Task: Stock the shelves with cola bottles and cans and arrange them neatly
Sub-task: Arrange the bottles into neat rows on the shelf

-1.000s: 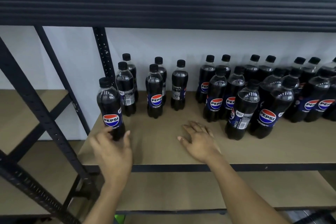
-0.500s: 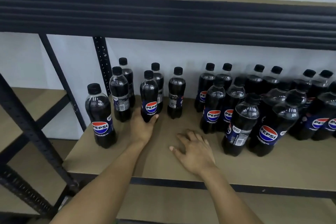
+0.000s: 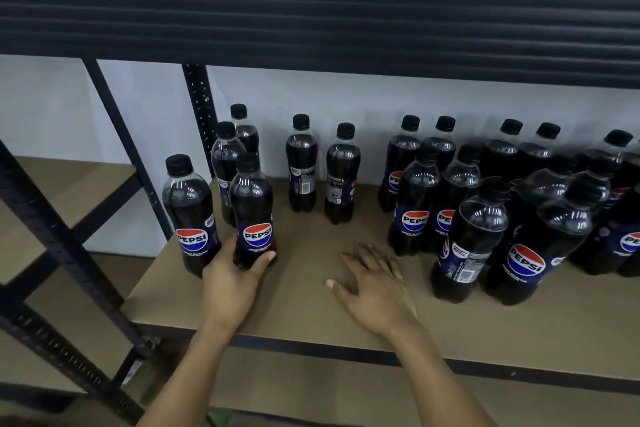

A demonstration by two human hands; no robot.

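Left hand [image 3: 232, 282] wraps the base of a cola bottle [image 3: 252, 215] at the shelf's [image 3: 519, 329] front left, right hand [image 3: 372, 282] flat and spread on the board; lining up the row seems under way, next needing a snug set-down beside the corner bottle [image 3: 189, 215].

The bottle [image 3: 254, 211] you grip: clear glossy plastic. Cap [image 3: 247, 163] is matt black plastic, label [image 3: 257, 236] smooth glossy film. Shelf board [image 3: 311, 298] is matt tan, looks like fibreboard. Upright [image 3: 199, 104] and ribbed beam [image 3: 311, 21]: dark painted metal, dull sheen.
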